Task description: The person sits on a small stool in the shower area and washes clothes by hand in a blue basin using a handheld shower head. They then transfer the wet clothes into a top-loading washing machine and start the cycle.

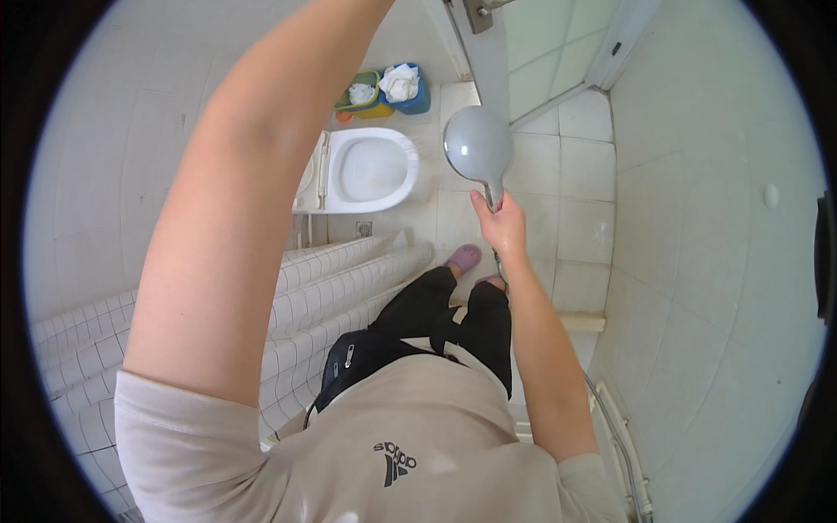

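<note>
My right hand grips the handle of a round grey shower head with a shiny rim. The head points up the picture, its smooth grey back towards me, so the spray face is hidden. Below the hand, a short stretch of shower hose shows beside my wrist. My left arm reaches up across the left side, and the left hand is out of view beyond the top edge. Left of the shower head stands a white toilet.
A blue bin and a yellow-green bin hold white crumpled material. A white checked shower curtain hangs at left. A door with glass panels stands at the top. Along the right wall runs a metal hose. A floor drain lies near the toilet.
</note>
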`<state>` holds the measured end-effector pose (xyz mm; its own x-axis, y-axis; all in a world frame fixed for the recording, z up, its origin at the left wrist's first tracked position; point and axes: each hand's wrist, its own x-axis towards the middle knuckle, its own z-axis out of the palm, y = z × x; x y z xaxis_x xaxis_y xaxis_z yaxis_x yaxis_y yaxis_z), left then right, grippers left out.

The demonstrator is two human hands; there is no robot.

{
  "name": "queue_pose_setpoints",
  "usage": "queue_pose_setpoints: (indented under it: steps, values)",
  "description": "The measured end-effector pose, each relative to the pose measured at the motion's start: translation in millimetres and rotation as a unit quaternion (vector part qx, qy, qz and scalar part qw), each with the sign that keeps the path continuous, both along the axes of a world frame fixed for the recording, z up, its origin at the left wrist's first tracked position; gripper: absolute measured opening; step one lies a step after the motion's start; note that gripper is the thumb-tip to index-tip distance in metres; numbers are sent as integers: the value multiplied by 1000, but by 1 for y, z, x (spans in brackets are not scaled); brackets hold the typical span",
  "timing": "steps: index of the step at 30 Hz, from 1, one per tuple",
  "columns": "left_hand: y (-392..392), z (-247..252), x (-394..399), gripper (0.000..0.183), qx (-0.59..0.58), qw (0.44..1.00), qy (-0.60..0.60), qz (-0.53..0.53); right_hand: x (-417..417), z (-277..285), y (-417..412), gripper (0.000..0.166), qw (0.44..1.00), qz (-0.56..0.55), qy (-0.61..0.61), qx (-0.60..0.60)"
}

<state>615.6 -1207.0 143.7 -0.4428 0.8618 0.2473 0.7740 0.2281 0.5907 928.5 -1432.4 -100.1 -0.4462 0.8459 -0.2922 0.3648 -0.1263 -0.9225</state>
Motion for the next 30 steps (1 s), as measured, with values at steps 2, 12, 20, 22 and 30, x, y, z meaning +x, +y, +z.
queue_pose_setpoints:
  steps: [2,12,20,22,30]
  values:
    - [-1,-8,-9,63,54,998,-14,-22,-1,2,-6,50,1000,13,-26,8]
    - [-26,25,-9,65,-77,994,33,70,-19,7,-19,54,992,-28,-113,50]
    - [-34,36,-15,67,-60,995,47,65,-30,13,-21,54,996,-12,-79,42]
    - [-39,37,-4,67,-66,995,32,65,-29,14,-20,53,999,21,-26,3]
    - [-47,49,7,57,-24,999,-31,-14,-38,16,-21,52,992,81,-84,45]
